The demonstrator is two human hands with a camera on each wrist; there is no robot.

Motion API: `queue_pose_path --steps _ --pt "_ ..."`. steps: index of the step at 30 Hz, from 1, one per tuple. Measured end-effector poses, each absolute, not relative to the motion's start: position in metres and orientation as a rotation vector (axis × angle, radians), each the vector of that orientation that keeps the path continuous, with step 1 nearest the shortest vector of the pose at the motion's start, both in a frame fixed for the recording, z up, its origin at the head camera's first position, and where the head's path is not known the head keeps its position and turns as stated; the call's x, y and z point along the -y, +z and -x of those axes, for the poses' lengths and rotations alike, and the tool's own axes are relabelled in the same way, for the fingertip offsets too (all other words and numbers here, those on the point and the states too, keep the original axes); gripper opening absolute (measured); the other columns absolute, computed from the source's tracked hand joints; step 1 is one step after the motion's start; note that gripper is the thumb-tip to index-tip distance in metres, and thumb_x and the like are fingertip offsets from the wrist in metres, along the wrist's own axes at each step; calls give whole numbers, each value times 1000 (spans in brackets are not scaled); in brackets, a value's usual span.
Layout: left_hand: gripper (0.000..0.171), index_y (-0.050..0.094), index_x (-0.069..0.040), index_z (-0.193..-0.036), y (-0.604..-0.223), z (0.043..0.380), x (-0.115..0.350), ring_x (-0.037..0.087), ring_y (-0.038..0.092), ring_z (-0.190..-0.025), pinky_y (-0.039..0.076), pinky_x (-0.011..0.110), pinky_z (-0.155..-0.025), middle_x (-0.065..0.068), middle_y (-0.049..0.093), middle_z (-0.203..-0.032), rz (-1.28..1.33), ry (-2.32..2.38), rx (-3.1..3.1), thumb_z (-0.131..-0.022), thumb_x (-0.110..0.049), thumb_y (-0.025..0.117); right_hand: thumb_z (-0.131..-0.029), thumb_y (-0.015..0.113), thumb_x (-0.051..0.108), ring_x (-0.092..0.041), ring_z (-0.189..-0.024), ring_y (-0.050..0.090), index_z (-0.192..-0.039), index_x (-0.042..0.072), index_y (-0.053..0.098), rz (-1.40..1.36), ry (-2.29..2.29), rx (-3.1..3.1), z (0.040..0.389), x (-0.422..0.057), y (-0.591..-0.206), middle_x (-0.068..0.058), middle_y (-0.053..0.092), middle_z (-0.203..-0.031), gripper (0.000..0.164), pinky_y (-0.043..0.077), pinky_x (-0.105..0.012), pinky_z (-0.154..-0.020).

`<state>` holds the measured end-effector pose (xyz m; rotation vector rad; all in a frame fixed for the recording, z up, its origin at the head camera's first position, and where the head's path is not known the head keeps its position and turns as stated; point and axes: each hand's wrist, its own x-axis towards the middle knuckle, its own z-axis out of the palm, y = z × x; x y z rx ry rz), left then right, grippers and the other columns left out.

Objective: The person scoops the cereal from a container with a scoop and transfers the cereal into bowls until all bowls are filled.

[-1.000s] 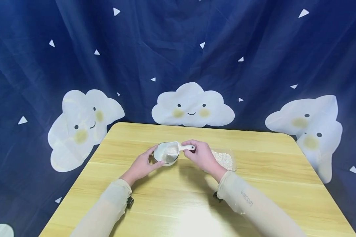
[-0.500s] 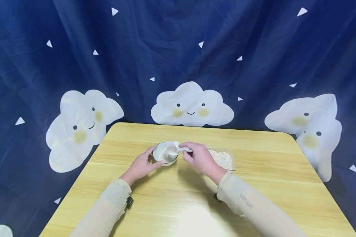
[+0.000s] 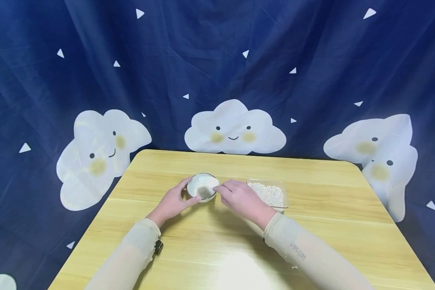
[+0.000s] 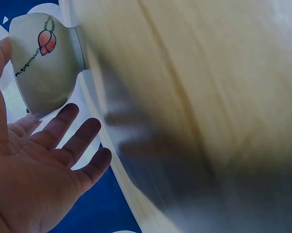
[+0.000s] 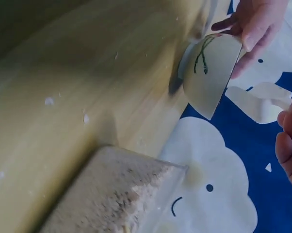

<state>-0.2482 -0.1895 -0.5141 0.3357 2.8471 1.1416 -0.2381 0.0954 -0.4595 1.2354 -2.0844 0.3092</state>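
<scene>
A white bowl (image 3: 193,186) with a dark rim stands on the table, pale flakes at its bottom. Its outside shows a red flower and green vine in the left wrist view. My left hand (image 3: 171,204) holds the bowl by its rim, thumb on the near side and forefinger on the far side; the other fingers spread loosely below. With my right hand (image 3: 243,200) I pinch a white scoop (image 5: 262,104) by its handle, just over the bowl's right rim. In the head view my fingers hide most of the scoop.
Right of the bowl lies a clear plastic box (image 3: 285,196) of pale flakes, partly behind my right hand. A few loose flakes (image 5: 49,101) dot the wooden table (image 3: 319,209). A dark blue curtain (image 3: 210,52) with clouds hangs behind the far edge.
My right hand has turned and moved slightly left, tipping the scoop over the bowl. The scoop's flakes have dropped into the bowl. My left hand has kept its hold on the rim.
</scene>
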Motion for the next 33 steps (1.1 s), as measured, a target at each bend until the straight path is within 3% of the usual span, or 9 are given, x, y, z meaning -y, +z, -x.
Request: queue_pose_path --steps 4,6,11,15,17,22,26,33 --pt "95 38 -19 -167 -514 248 190 37 61 -135 50 59 -114 18 62 -152 -336 1150 -2846 -91 -58 80 -82 75 -4 -9 -77 69 -113 5 77 -1163 488 2191 236 -97 -459 0 75 -87 32 63 -23 -73" --pt "95 38 -19 -167 -515 248 190 36 61 -134 50 59 -114 18 63 -151 -339 1156 -2847 -91 -58 80 -87 71 -3 -5 -66 60 -115 5 78 -1058 725 2346 236 -98 -458 -2 74 -83 30 57 -20 -61" --pt "94 38 -20 -167 -516 249 190 32 63 -128 53 55 -109 17 65 -147 -339 1160 -2850 -91 -59 79 -92 68 8 -6 -53 48 -123 8 78 -417 1687 2601 240 -107 -456 -3 77 -80 32 39 -18 -45" --pt "94 37 -21 -167 -516 248 189 33 63 -129 53 55 -109 17 64 -148 -333 1161 -2849 -91 -57 79 -92 69 8 -10 -64 60 -130 5 74 -50 2165 2469 246 -122 -460 2 78 -82 38 52 -21 -57" --pt "94 37 -20 -167 -515 248 190 34 63 -130 52 57 -110 18 63 -150 -334 1159 -2847 -92 -57 79 -94 68 6 -10 -69 62 -136 0 69 -3 2294 2397 247 -132 -462 2 79 -84 42 57 -21 -66" --pt "95 38 -14 -166 -511 250 188 41 57 -140 47 62 -117 21 56 -158 -361 1096 -2883 -92 -57 78 -99 64 0 -7 -73 61 -145 -10 56 23 2493 2224 247 -164 -459 1 81 -90 48 57 -18 -68" --pt "93 43 -12 -164 -502 250 181 44 47 -150 40 64 -124 19 51 -164 -421 1076 -2967 -91 -54 80 -99 64 -2 -6 -73 64 -134 -1 67 44 2526 2145 242 -202 -452 2 82 -91 35 59 -18 -69" --pt "78 51 -16 -159 -474 233 134 35 51 -148 41 57 -126 12 58 -158 -728 1130 -3054 -93 -46 80 -102 66 -1 -5 -73 66 -112 14 78 33 2485 2081 227 -278 -442 2 83 -89 22 60 -18 -70"
